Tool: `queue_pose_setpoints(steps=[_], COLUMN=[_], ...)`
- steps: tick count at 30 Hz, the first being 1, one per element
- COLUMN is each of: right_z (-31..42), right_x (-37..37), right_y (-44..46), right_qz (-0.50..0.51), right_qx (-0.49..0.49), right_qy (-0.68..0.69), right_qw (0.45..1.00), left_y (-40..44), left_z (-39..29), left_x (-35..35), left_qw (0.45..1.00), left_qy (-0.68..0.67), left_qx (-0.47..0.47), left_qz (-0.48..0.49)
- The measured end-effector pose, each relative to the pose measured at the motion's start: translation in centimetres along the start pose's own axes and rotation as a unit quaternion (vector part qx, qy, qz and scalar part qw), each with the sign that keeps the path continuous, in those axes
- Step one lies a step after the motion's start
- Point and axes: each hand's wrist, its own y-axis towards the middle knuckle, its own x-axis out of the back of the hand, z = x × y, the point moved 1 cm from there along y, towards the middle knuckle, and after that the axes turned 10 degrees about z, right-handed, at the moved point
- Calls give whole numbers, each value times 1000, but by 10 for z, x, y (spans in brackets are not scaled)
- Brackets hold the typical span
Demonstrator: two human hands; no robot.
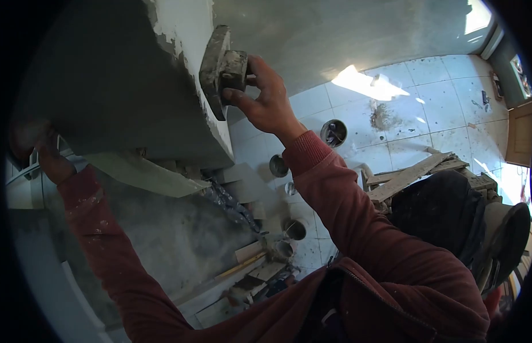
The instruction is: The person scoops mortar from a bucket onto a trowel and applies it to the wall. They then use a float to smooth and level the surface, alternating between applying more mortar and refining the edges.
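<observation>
From here, the right hand (265,103) has its fingers closed round the block handle of a float (213,71) — its face on the pale wall edge (189,51). At far left, the left hand (53,157) is dim; I can't tell its grip.

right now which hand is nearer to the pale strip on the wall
Right. The right hand is beside the pale strip, holding a float; the left hand is across the dark grey surface.
</observation>
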Motion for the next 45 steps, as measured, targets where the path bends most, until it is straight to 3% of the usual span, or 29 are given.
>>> queue_pose_setpoints(steps=[9,15,18,20,24,26,30,32,35,38,42,44,45], right_z=[-21,-56,-62,-39,-22,-27,-60,-70,-67,-57,-55,-68,-76], right_x=[-32,-36,-31,-22,-25,-30,-39,-35,-32,-37,-45,-56,-59], right_y=[3,16,11,4,8,17,14,3,-20,-28,-20,-16,-16], right_qz=[-15,3,-28,-13,-2,-3,-42,-31,-22,-1,9,-14,-36], right_qx=[12,-78,-74,-39,9,12,-79,-106,-72,-56,-45,-68,-89], right_qy=[11,-63,-8,60,-12,-57,-97,-38,42,3,-51,-54,-58], right_qw=[1000,995,997,997,1000,998,991,993,996,998,998,996,994], left_y=[-1,-5,-3,-3,-6,-10,-4,3,15,27,14,7,7], left_z=[19,-13,-10,-15,-21,-39,-26,-22,-11,38,5,-6,0], left_x=[20,-7,-6,-8,-19,-35,-21,-10,8,41,3,-11,-6], left_qw=[995,997,997,998,997,994,994,999,997,992,981,981,981], left_qy=[-101,-72,-71,-54,-70,-60,-82,-44,-28,-97,-175,-183,-183], left_qx=[-10,13,-4,36,19,41,46,10,44,60,51,50,53], left_qz=[12,-31,-13,-24,-23,-77,-63,0,61,55,65,-34,-32])
